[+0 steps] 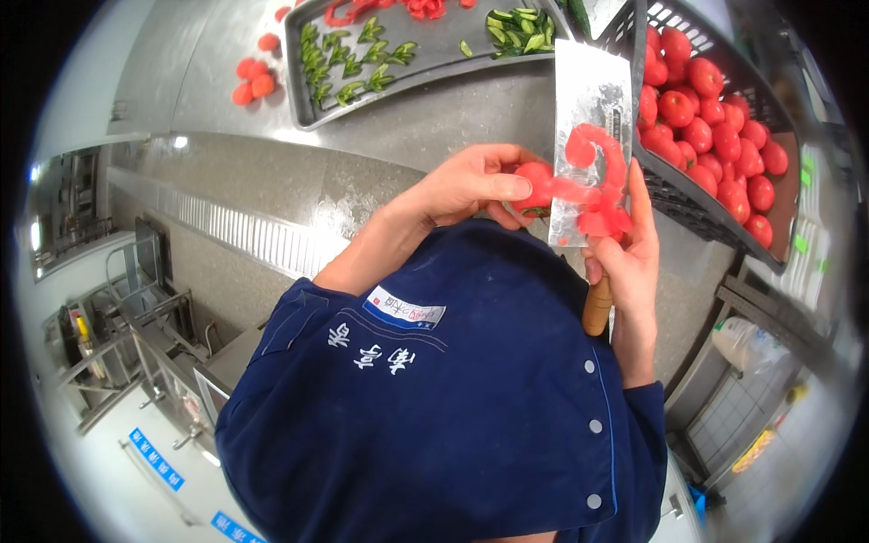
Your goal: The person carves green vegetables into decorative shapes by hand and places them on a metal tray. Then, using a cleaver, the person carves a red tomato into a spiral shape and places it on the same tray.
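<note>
My left hand (482,183) grips a red tomato (535,184), its green stem end facing down. A long strip of tomato skin (614,163) runs from the tomato across the flat of a cleaver blade (587,88), curling at its far end, with a bunched part near my right thumb. My right hand (628,251) holds the cleaver low on the blade, above its wooden handle (597,305). The blade stands between my hands, pointing away from me. How the strip joins the tomato is partly unclear.
A metal tray (434,71) holds cut cucumber pieces (519,30), leaf-like cucumber fans (349,66) and tomato skins. Peeled tomato pieces (254,80) lie left of it on the steel counter (224,75). A black plastic crate (686,197) of whole tomatoes (713,136) stands at the right.
</note>
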### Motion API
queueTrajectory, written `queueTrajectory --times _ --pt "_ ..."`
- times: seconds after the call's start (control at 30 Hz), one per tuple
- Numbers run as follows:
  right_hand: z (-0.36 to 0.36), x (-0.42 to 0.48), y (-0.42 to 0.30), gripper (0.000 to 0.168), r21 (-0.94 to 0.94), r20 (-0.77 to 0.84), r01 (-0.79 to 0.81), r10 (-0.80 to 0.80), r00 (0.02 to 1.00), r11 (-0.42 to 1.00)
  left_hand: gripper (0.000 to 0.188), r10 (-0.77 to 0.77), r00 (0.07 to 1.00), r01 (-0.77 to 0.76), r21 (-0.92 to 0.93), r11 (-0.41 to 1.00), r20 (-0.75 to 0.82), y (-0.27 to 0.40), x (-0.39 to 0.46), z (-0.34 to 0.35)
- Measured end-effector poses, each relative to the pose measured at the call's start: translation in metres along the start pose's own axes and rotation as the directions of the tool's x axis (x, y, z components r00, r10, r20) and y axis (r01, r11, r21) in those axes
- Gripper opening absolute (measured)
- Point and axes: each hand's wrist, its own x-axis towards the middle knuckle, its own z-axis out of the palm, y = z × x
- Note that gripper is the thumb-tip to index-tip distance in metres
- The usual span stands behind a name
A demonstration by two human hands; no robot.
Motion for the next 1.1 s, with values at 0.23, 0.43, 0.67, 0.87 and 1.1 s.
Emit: queueTrajectory --times 0.23,0.43,0.67,0.87,1.1 --pt "0.0 -0.001 -0.001 0.094 -0.007 -0.015 -0.045 0.045 0.999 0.999 0.055 0.155 0.985 -0.162 -0.093 0.982 -0.073 -0.015 0.005 0.004" --pt "-0.001 -0.002 0.0 0.095 0.027 -0.011 -0.06 0.06 0.998 0.998 0.057 0.239 0.965 -0.245 -0.048 0.968 -0.103 -0.015 0.007 0.006" --pt "0.0 0.001 -0.002 0.097 0.011 0.013 -0.034 0.034 0.999 0.999 0.055 0.235 0.967 -0.236 0.008 0.972 -0.096 -0.014 0.007 0.012" --pt "-0.002 -0.003 0.002 0.095 0.01 0.026 0.007 -0.007 1.0 1.0 0.05 0.198 0.963 -0.198 0.014 0.98 -0.184 -0.014 0.008 0.017" --pt "0.0 -0.001 0.0 0.094 -0.031 0.014 -0.002 0.002 1.0 1.0 0.048 0.129 0.969 -0.114 0.078 0.99 -0.211 -0.013 0.008 0.018"
